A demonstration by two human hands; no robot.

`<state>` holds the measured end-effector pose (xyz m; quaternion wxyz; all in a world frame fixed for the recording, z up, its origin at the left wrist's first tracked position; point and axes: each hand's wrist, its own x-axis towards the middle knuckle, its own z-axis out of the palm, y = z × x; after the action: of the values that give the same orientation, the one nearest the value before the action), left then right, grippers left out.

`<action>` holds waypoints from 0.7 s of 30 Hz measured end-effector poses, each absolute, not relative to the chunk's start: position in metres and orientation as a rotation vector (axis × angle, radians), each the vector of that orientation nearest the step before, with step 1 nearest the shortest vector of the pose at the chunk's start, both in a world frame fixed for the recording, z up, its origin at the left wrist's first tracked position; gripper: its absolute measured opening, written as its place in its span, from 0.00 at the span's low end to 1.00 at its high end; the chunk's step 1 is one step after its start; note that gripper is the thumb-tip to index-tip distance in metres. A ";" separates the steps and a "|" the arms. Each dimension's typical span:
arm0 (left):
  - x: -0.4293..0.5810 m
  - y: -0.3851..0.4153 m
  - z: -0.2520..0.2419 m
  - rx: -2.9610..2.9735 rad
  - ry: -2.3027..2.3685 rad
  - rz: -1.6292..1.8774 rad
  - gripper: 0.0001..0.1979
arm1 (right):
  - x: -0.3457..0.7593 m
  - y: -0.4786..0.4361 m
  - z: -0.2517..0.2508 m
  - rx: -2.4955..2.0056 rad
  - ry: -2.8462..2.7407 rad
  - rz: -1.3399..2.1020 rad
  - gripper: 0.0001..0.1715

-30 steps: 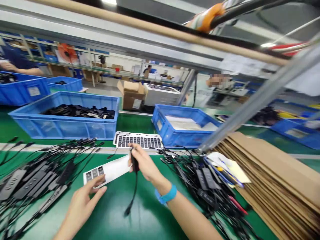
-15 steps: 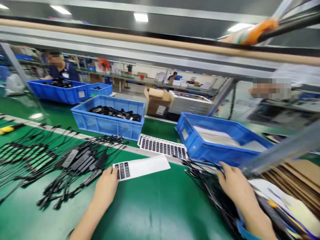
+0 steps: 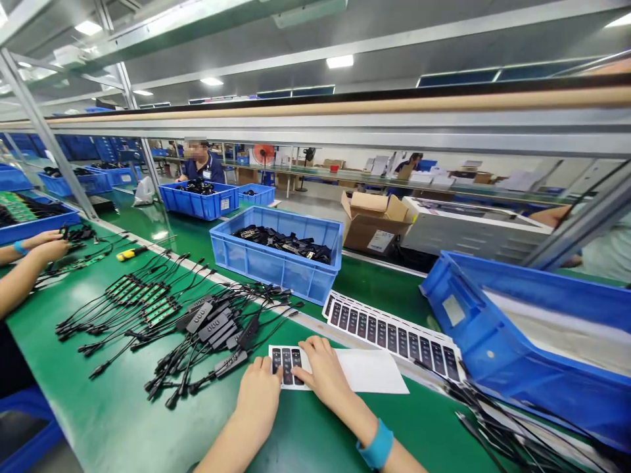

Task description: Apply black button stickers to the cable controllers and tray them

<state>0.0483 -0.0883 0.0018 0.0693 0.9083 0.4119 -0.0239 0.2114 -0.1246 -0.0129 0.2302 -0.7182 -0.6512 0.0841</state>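
Label sheet (image 3: 369,371) lies flat, long axis left-right; right hand (image 3: 328,371) over its middle, left hand (image 3: 259,404) at its left end, fingers spread, pressing down.

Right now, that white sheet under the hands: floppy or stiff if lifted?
The white sheet is probably light and floppy: it looks thin and lies flat on the green mat. Held by one end, its free end would likely droop. Its smooth look suggests it could slide if pushed, though the left hand and right hand are both on it.
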 end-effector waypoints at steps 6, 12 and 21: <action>0.053 -0.091 -0.006 2.731 1.239 -0.057 0.17 | 0.211 -0.126 -0.013 -2.092 -1.784 0.189 0.13; 0.053 -0.091 -0.005 2.742 1.240 -0.023 0.15 | 0.212 -0.126 -0.012 -1.924 -1.826 0.127 0.04; 0.039 -0.071 0.018 2.689 1.517 0.212 0.12 | 0.221 -0.134 0.049 -1.315 -1.355 0.446 0.11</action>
<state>0.0394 -0.0711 0.0178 0.0234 0.8687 0.4900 0.0684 0.2207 -0.1336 0.0492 0.5652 -0.5590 -0.5763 0.1894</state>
